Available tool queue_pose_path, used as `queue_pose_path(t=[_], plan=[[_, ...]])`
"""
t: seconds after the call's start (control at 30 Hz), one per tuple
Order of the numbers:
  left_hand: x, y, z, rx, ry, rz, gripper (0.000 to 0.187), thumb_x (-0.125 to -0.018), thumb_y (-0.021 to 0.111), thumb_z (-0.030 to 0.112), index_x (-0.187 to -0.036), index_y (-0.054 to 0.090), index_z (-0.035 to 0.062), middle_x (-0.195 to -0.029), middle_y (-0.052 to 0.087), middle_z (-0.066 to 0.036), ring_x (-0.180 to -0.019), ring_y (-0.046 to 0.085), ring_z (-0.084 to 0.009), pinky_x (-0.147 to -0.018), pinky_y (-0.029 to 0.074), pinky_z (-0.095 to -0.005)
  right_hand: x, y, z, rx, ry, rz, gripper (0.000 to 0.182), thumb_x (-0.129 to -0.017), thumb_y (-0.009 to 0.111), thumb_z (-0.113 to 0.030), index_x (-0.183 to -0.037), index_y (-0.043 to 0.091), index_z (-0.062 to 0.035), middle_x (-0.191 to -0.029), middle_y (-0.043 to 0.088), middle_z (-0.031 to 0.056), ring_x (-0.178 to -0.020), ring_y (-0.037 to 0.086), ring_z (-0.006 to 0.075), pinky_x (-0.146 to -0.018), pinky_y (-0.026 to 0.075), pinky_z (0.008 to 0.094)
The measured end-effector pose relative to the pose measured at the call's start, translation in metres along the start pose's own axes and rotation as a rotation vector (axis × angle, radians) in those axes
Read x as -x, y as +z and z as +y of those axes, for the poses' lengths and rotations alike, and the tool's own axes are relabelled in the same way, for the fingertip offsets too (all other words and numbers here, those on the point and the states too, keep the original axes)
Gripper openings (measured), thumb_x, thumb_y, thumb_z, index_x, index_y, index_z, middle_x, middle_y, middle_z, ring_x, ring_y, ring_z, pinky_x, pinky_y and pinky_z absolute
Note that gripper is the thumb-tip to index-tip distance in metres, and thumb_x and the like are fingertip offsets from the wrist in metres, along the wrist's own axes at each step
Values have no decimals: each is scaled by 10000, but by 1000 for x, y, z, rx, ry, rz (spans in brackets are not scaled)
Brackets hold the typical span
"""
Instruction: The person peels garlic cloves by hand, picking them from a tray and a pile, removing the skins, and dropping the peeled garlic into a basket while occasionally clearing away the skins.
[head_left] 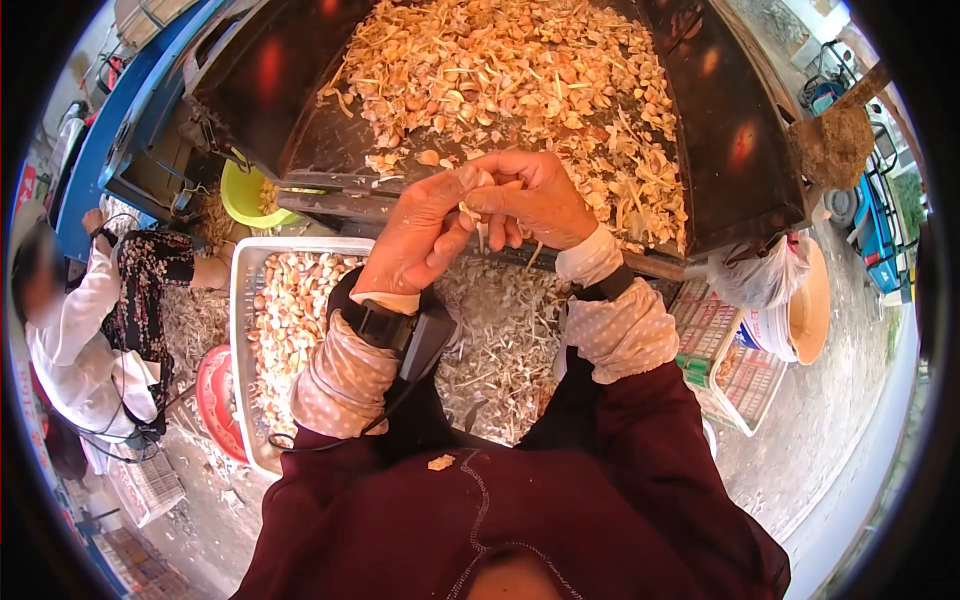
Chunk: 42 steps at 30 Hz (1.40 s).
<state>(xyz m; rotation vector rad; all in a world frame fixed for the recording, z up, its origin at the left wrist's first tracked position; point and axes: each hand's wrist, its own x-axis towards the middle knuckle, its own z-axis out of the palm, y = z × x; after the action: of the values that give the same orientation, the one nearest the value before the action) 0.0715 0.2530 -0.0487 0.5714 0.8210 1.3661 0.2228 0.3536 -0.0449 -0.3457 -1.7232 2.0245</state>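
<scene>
My left hand (422, 228) and my right hand (532, 200) meet at the near edge of a dark tray (330, 200). Their fingers are pinched together around a small pale piece (468, 210), apparently garlic; fingers of both hands touch there, and part of the piece is hidden. Beyond the hands, the tray bears a wide layer of garlic cloves and loose skins (520, 70). To the left stands a white crate (243, 330) holding many garlic cloves (285, 310). Dry skins and stalks (500, 340) lie on the ground between my knees.
At the left sits another person (75, 320) in a white top, near a red basin (215, 400). A green bowl (240, 195) stands behind the crate. On the right are red and white crates (745, 385), a bucket (770, 330) and a plastic bag (760, 272).
</scene>
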Motion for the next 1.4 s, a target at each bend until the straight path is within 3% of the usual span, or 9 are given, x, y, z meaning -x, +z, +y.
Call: queue_pose_path(t=[0.2, 0.83, 0.93, 1.0, 1.03, 1.1, 1.17, 1.27, 1.4], plan=[[-3, 4, -7, -8, 90, 202, 285, -986, 554, 269, -872, 564, 9, -696, 569, -19, -443, 429, -31, -350, 285, -155, -6, 4, 9, 121, -3, 120, 183, -897, 667, -143, -953, 621, 25, -732, 661, 49, -530, 634, 113, -404, 464, 199], [3, 4, -10, -221, 278, 213, 163, -924, 591, 94, -1043, 647, -2, -697, 595, -2, -482, 459, -41, -401, 285, -176, -16, 4, 10, -586, 76, 183, 145, -922, 619, -135, -888, 597, 5, -698, 628, 94, -421, 562, 109, -343, 397, 212], [3, -6, -14, -57, 252, 337, 172, -940, 579, 131, -1044, 643, 10, -670, 565, 13, -536, 481, -38, -448, 320, -180, -28, 22, -7, -557, -44, 155, 158, -924, 607, -136, -1001, 580, -1, -689, 621, 87, -414, 536, 94, -325, 387, 183], [1, -20, -26, 138, 207, 145, 263, -982, 539, 211, -1172, 559, 29, -852, 614, -15, -709, 549, -59, -586, 442, -217, -41, 58, -33, -379, -23, 21, 149, -904, 633, -131, -941, 605, 10, -687, 620, 84, -439, 570, 102, -348, 408, 201], [-7, -11, -46, 150, 281, 364, 310, -993, 522, 277, -1201, 532, 47, -908, 625, -29, -935, 597, -125, -786, 502, -281, -48, 82, -40, -231, 10, -37, 147, -896, 643, -129, -912, 616, 15, -677, 618, 75, -452, 586, 105, -358, 419, 209], [-14, -38, -60, 71, 165, 173, 285, -950, 601, 210, -1179, 555, 48, -949, 640, -73, -927, 651, -208, -738, 559, -322, -70, 129, -28, 110, -56, -145, 176, -878, 671, -133, -863, 619, 34, -638, 603, 54, -470, 604, 95, -381, 443, 210], [-20, -39, -61, 70, 73, 263, 314, -891, 668, 140, -1171, 568, 39, -992, 660, -121, -847, 678, -226, -600, 576, -317, -84, 158, 8, 627, -428, -315, 415, -813, 741, -320, -960, 629, 52, -699, 633, 119, -645, 676, 288, -604, 549, 376], [-10, -44, -49, 80, -34, 208, 350, -898, 658, 160, -1212, 553, 47, -1011, 667, -124, -905, 675, -219, -674, 584, -315, -77, 173, 15, 552, -862, -165, 506, -796, 740, -409, -1046, 645, 21, -895, 666, 178, -860, 670, 354, -727, 536, 423], [6, -12, -60, 404, 245, 222, 312, -939, 597, 186, -1211, 553, 39, -1056, 640, -72, -948, 642, -187, -787, 516, -289, -61, 91, -32, 590, -230, -210, 350, -847, 713, -254, -1083, 670, 0, -941, 695, 137, -798, 691, 206, -674, 554, 306]])
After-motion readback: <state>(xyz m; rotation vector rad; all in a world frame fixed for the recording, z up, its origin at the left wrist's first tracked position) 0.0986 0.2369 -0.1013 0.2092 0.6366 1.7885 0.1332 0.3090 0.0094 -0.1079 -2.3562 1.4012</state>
